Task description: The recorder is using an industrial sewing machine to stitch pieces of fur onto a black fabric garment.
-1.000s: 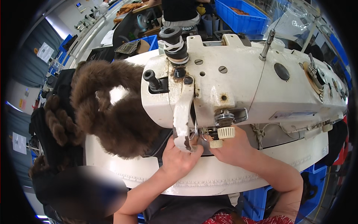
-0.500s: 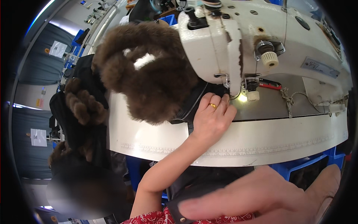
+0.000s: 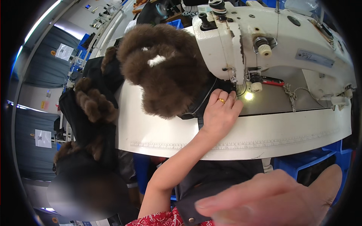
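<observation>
Brown fur (image 3: 169, 83) is attached to a black garment piece (image 3: 203, 96) with a zip-like line along it, at the left of the white sewing machine (image 3: 260, 49). My left hand (image 3: 222, 111), wearing a yellow ring, holds the black cloth with its fingertips close to the needle area. The cloth's edge lies under the presser foot, partly hidden by my fingers. My right hand (image 3: 267, 199) is raised close to the camera at the lower right, blurred, its fingers stretched to the left with nothing seen in them.
Red-handled tool (image 3: 272, 81) and a knotted cord (image 3: 291, 96) lie on the machine bed. The white table (image 3: 162, 135) has a ruler strip along its front. Below right is a blue bin (image 3: 305, 164). At left, a person (image 3: 94, 139) wears black with brown fur.
The view has shifted, so the machine and fur sit somewhat farther right. My left hand stays on the cloth by the needle; my right hand has turned a little near the camera.
</observation>
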